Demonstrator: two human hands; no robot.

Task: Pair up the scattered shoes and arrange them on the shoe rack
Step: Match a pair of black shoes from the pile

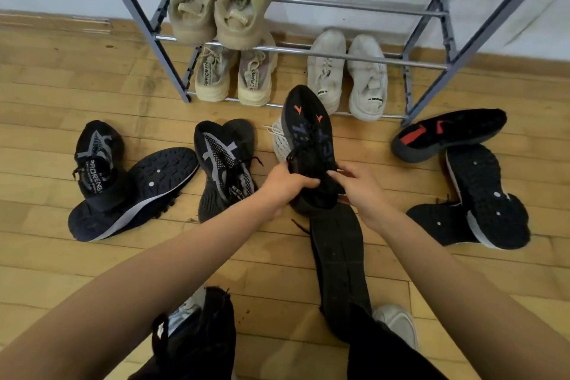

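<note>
Heel clamped by left grip [285, 187] and right grip [361, 191]: black shoe [311, 133] toe at 12; likely mate [447, 133] at 2 (right nearer).

Left cream shoe [212, 77]: "APFIOREN" in black along the tongue.
Right cream shoe [254, 83]: roughly "GCAPAD" along the tongue (the end is cut off).
Far-left black shoe [95, 163]: white "PFIORENG" on the tongue; the small print beside it is unreadable.
Right white shoe [368, 80]: heel tab "DESIGNED".
Left white shoe [325, 68]: heel tab ending "NED".
Tan shoe [242, 6]: heel tab, "SIGNE" legible.
Black shoe with orange marks [310, 139]: two orange V-like signs on the toe; the grey side lettering is unreadable.
</note>
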